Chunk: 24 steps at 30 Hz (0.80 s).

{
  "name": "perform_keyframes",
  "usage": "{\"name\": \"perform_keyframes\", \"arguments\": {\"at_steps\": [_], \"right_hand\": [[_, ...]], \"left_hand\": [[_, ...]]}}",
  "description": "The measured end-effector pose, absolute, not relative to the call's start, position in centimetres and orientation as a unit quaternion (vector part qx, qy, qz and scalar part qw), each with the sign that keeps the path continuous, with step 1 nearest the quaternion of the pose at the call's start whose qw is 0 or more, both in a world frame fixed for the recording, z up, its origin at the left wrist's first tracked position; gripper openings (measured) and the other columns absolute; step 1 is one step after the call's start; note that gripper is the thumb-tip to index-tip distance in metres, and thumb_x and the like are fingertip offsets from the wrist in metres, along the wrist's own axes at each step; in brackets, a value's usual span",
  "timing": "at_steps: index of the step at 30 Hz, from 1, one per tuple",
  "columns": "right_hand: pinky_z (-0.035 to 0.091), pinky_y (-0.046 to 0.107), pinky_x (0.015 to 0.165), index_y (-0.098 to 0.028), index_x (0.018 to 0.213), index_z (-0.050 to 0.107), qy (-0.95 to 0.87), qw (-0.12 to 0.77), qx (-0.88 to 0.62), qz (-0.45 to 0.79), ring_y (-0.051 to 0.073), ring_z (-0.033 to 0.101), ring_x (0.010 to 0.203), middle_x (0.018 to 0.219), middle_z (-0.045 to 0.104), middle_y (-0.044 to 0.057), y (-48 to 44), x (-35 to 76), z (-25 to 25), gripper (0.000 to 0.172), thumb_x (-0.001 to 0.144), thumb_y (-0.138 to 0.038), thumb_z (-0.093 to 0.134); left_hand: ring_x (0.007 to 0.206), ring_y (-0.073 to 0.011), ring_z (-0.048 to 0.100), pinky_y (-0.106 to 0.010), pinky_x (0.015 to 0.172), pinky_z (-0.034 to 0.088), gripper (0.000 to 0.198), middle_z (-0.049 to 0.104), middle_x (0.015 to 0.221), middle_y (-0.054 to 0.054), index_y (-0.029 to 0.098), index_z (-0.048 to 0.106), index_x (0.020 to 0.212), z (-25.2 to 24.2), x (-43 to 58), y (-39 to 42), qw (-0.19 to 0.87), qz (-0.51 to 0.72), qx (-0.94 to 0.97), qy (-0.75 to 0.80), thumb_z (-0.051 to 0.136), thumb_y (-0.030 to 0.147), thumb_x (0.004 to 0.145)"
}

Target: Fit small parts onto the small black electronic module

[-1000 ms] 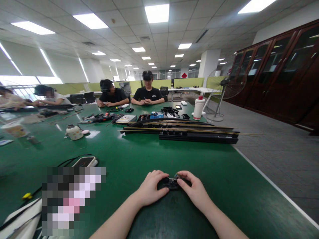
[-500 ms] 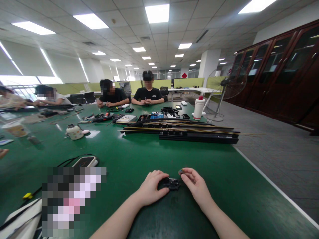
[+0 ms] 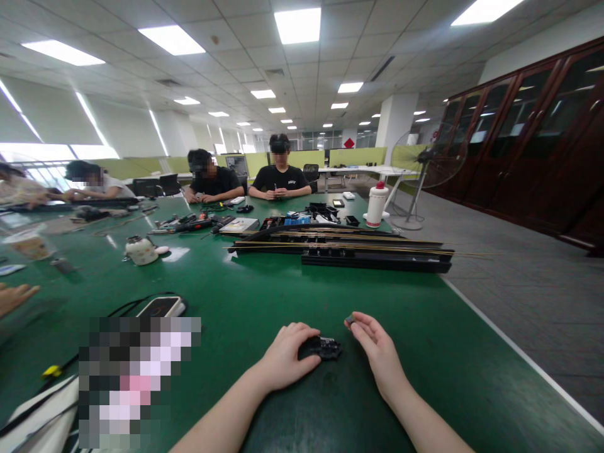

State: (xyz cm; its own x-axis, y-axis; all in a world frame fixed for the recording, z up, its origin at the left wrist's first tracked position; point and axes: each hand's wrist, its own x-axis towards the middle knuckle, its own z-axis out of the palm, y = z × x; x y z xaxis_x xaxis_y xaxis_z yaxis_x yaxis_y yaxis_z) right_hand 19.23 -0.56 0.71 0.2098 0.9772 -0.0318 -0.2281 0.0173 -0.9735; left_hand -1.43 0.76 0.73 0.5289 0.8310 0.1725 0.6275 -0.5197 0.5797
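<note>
My left hand (image 3: 285,355) rests on the green table (image 3: 264,302) with its fingers curled over the left end of a small black part (image 3: 323,347), holding it down. My right hand (image 3: 375,349) is just right of that part and apart from it. Its thumb and forefinger pinch a tiny dark piece (image 3: 350,319) a little above the table.
Long black rails with thin rods (image 3: 358,248) lie across the table farther out. A white bottle (image 3: 376,204), a small white pot (image 3: 140,250), tools and a phone (image 3: 163,307) are also there. Several people sit at the far end. Another person's hand (image 3: 14,296) shows at the left edge.
My right hand has come off the black part, moving right and up with a tiny piece in its pinch. Another person's hand has come in at the left edge.
</note>
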Motion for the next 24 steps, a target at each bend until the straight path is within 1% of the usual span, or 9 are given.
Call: {"name": "perform_keyframes", "arguments": {"at_steps": [5,10,16,24], "right_hand": [[0.043,0.040,0.093,-0.019,0.092,0.063,-0.350,0.613,-0.501,0.501,0.026,0.063,0.097,0.091,0.071,0.007,-0.5,19.3,0.7,0.047,0.057,-0.049,0.076],[0.043,0.040,0.091,-0.019,0.095,0.062,-0.340,0.618,-0.503,0.499,0.026,0.062,0.096,0.093,0.071,0.007,-0.3,19.3,0.3,0.049,0.060,-0.050,0.073],[0.042,0.041,0.089,-0.020,0.097,0.062,-0.337,0.623,-0.496,0.502,0.026,0.062,0.096,0.094,0.070,0.007,-0.1,19.4,-0.3,0.046,0.062,-0.049,0.072],[0.042,0.039,0.089,-0.021,0.096,0.063,-0.331,0.626,-0.490,0.507,0.025,0.061,0.096,0.094,0.070,0.007,-0.1,19.6,-0.5,0.046,0.062,-0.050,0.072]], "left_hand": [[0.100,-0.0226,0.052,-0.035,0.088,0.039,0.040,0.060,0.107,-0.004,0.024,0.056,0.115,0.9,-1.4,0.7,0.230,0.219,0.844,0.432,0.063,0.027,0.076],[0.100,-0.0227,0.052,-0.035,0.089,0.038,0.040,0.060,0.108,-0.005,0.024,0.056,0.115,1.0,-1.4,0.6,0.231,0.219,0.844,0.432,0.063,0.027,0.076],[0.100,-0.0228,0.052,-0.035,0.089,0.038,0.040,0.060,0.108,-0.005,0.024,0.056,0.115,0.9,-1.5,0.7,0.233,0.218,0.842,0.435,0.063,0.028,0.076],[0.101,-0.0233,0.052,-0.035,0.089,0.039,0.041,0.060,0.109,-0.005,0.024,0.056,0.115,0.7,-1.5,0.7,0.229,0.219,0.844,0.433,0.063,0.029,0.076]]}}
